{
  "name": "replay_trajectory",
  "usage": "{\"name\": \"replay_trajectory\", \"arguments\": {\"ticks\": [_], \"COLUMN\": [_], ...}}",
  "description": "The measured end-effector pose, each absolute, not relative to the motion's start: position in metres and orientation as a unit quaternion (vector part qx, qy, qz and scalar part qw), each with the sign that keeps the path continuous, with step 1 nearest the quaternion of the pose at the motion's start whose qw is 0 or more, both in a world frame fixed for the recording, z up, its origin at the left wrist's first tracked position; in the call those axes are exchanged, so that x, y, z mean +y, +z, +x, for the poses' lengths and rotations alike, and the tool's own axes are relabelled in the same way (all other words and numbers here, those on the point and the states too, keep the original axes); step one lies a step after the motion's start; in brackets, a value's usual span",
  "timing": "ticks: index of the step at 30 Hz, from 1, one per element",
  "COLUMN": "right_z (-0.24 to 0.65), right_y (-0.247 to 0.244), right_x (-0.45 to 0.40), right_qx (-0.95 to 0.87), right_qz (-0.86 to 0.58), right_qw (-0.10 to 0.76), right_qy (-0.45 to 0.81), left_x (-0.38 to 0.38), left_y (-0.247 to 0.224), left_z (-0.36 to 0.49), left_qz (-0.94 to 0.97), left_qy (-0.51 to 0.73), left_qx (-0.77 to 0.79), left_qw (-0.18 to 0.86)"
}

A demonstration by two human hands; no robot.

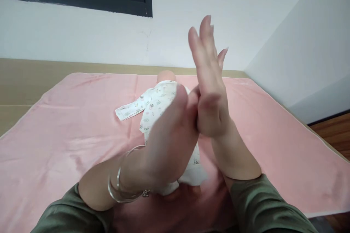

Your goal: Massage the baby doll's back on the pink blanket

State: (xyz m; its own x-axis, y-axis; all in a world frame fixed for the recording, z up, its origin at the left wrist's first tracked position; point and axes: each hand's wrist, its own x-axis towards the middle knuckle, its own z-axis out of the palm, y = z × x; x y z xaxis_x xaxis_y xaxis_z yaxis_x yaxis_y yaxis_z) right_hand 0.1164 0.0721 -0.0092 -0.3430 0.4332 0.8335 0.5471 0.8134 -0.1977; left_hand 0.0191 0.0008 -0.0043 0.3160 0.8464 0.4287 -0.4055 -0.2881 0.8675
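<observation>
Well, our R hand (214, 98), fingers extended, met L hand (175, 134) (grip: couldn't tell) above clothed doll (157, 107) reaching nr pink blanket's (82, 127) far edge.

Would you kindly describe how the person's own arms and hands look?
Dark green, gathered fabric sleeves end on both forearms. Thin, silver-coloured metal bangles with a small ornament circle the wrist of the left hand; no jewellery shows on the right hand. Both are ungloved, with longish fingernails visible on the right.
</observation>
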Motion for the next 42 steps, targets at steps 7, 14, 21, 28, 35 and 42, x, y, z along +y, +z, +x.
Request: {"name": "replay_trajectory", "arguments": {"ticks": [7, 14, 21, 28, 35, 42], "right_z": [0.113, 0.086, 0.087, 0.084, 0.104, 0.091], "right_y": [-0.055, -0.131, -0.138, -0.137, -0.143, -0.133], "right_x": [0.143, 0.197, 0.207, 0.202, 0.211, 0.185], "right_qx": [-0.803, -0.846, -0.789, -0.782, -0.839, -0.819], "right_qz": [-0.402, -0.456, -0.549, -0.599, -0.517, -0.543], "right_qw": [0.431, 0.254, 0.251, 0.157, 0.154, 0.175], "right_qy": [0.092, 0.108, 0.113, 0.075, 0.072, 0.067], "left_x": [0.055, 0.180, 0.200, 0.197, 0.196, 0.200], "left_y": [0.004, -0.086, -0.139, -0.167, -0.185, -0.187], "left_z": [-0.023, -0.048, -0.045, -0.041, -0.046, -0.046], "left_qz": [0.439, 0.457, 0.584, 0.645, 0.647, 0.652], "left_qy": [0.669, 0.536, 0.381, 0.408, 0.486, 0.483], "left_qx": [0.311, 0.643, 0.702, 0.645, 0.586, 0.582], "left_qw": [0.513, 0.300, 0.144, 0.044, 0.039, 0.046]}}
